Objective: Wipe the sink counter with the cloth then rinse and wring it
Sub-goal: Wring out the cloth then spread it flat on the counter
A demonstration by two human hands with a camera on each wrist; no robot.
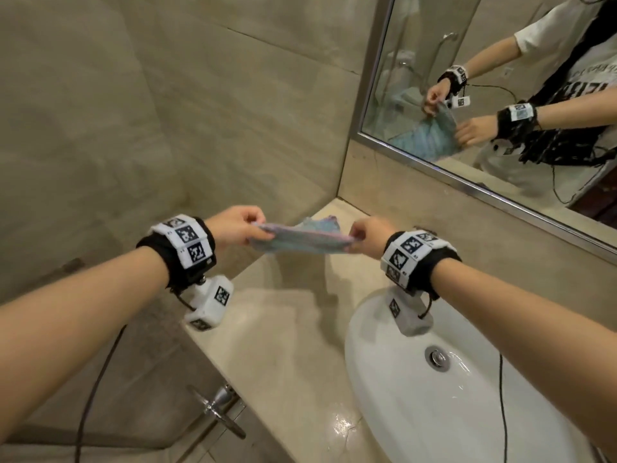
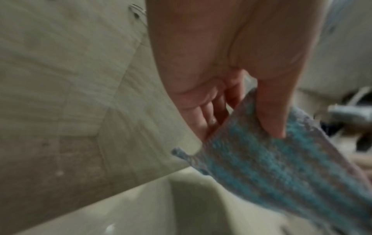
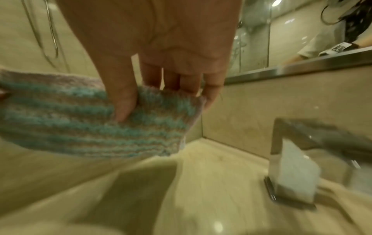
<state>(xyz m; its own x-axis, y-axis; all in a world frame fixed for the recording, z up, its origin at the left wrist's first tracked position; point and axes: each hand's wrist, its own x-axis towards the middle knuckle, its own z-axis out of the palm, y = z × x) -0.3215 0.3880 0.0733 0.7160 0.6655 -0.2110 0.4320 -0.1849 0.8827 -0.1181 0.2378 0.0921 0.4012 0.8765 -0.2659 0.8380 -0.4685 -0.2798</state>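
The striped cloth is held in the air above the back left corner of the marble tabletop, clear of its surface and to the left of the white sink basin. The left hand pinches one end; in the left wrist view the thumb presses the fabric against the fingers behind it. The right hand pinches the opposite end in the same way, thumb on the near face and fingers behind. Each grip is therefore closed on the cloth.

The two-point hold pulls the cloth taut and nearly level between the hands. This probably serves to open it out or refold it into a flat pad before it is applied to the tabletop. The square chrome faucet stands to the right of the cloth, within easy reach for rinsing. Water beads lie near the basin drain. The wrist views are blurred, so the cloth's wetness cannot be judged.
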